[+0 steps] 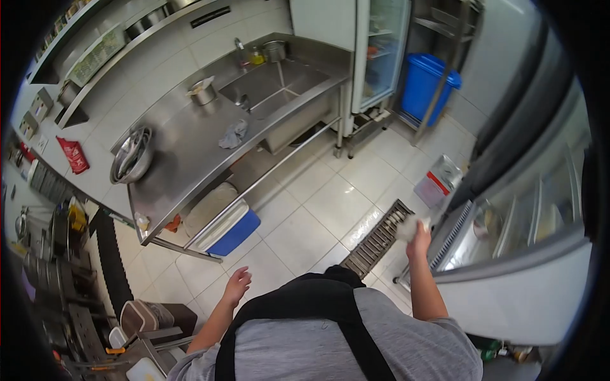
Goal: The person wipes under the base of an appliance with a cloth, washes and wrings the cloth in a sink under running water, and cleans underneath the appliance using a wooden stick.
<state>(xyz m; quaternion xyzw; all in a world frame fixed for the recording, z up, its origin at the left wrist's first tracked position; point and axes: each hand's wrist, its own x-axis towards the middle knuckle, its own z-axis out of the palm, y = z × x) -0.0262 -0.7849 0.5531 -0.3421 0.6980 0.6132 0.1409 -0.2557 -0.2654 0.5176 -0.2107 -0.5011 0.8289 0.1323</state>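
Observation:
My right hand (419, 241) is closed around a small whitish thing (405, 230), blurred and partly covered by the fingers, so its kind is unclear. It is held above the floor drain grate (379, 236), beside the glass-fronted fridge (508, 222). My left hand (237, 286) hangs over the tiled floor with its fingers loosely apart and nothing in them. The nearest thing to it is a blue and white cooler box (235, 232) under the steel counter.
The steel counter (184, 143) bears metal bowls (133, 155), a pot (203, 94) and a grey cloth (233, 134), beside a sink (273, 82). A blue bin (427, 86) stands at the back right. A clear container with a red band (438, 181) lies near the fridge.

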